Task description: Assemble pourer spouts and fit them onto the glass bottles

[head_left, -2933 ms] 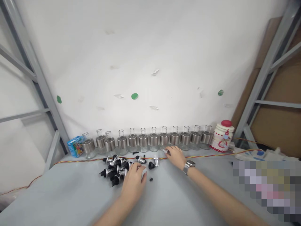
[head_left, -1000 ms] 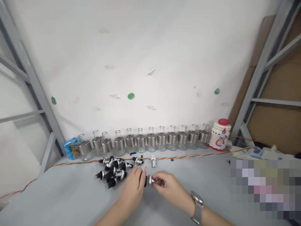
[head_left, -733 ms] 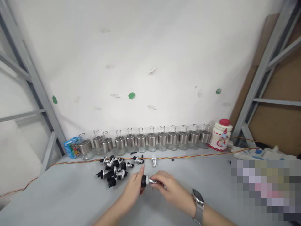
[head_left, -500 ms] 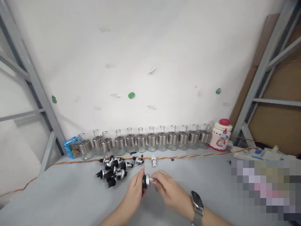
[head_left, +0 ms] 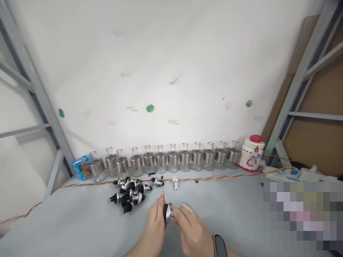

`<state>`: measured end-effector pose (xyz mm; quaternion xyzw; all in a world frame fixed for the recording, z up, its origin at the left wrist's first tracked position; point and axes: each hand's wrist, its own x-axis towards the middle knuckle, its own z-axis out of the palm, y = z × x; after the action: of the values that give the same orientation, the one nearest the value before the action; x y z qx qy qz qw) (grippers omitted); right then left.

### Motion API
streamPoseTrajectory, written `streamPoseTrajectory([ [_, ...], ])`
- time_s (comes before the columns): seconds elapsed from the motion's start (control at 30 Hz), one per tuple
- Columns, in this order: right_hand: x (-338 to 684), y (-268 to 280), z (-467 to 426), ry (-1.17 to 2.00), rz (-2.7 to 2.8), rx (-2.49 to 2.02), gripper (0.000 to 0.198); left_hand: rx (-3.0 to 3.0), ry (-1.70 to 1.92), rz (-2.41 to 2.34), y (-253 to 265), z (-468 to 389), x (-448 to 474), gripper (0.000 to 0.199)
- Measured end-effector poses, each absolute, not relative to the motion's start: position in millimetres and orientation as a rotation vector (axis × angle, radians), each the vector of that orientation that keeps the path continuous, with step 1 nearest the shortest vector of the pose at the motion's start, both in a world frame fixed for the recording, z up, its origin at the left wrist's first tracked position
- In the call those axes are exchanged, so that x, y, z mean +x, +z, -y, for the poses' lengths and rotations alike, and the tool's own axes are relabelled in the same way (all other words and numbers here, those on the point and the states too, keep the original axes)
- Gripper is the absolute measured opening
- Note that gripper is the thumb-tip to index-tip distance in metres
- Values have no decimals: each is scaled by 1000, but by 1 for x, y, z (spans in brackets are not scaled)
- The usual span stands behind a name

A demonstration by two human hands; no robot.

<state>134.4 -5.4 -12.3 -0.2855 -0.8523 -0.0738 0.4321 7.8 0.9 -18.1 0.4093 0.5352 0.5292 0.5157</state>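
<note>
Centrally in front of the bottle row (head_left: 173, 159) and well apart: a black-and-silver pour spout (head_left: 167, 213), clamped by its black end in the left hand (head_left: 154, 223) and pinched at its silver end in the right hand (head_left: 195, 232), with its tip out of sight. Nearer the row, left of its middle: a pile of similar pour spouts (head_left: 130, 194). Along its front: a red-and-yellow cord (head_left: 214, 178). Beside its left end: a blue box (head_left: 82, 167); beside its right end: a red-lidded cream jar (head_left: 250, 156).
</note>
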Motion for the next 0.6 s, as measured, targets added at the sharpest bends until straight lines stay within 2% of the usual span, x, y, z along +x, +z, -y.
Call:
streamPoseTrajectory([
  [0.27,133,-19,7,-191,2105,-692,27,1005,1294,-1286,-24,4,7,38],
  [0.5,137,-1,-3,336,2043,-896,20,1093,1232,-1193,-2,3,12,37],
  [0.6,145,6,-10,338,2156,-907,20,1145,1202,-1180,8,3,13,43],
])
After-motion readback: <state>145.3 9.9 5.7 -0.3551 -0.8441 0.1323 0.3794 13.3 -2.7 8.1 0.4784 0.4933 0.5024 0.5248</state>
